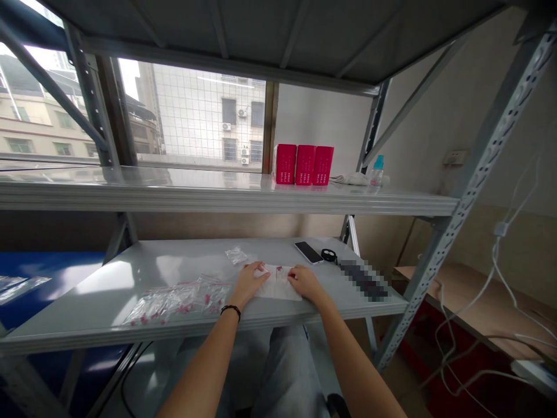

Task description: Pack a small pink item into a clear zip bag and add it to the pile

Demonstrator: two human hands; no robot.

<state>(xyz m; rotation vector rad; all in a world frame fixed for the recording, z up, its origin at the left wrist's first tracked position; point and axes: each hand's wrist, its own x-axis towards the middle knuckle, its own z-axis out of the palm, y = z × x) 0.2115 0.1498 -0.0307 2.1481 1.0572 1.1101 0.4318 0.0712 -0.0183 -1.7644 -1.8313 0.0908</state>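
Note:
Between my hands a thin whitish plastic bag point(278, 288) lies flat on the grey shelf table, with small red bits point(279, 269) near its far edge. My left hand point(249, 284) pinches the bag's far left corner between thumb and fingers. At the far right corner, my right hand point(306, 283) has its fingers curled closed on the bag. To the left lie several clear zip bags point(174, 302) with small red pieces in them. Beyond my left hand sits a small clear bag point(236, 255).
A black phone point(308, 252), a black round tape-like coil point(329, 255) and a blurred-out dark object point(363, 280) lie to the right. Three red boxes point(306, 165), a white cloth point(350, 179) and a blue-capped bottle point(378, 171) stand on the upper shelf. White cables point(494, 261) hang at right.

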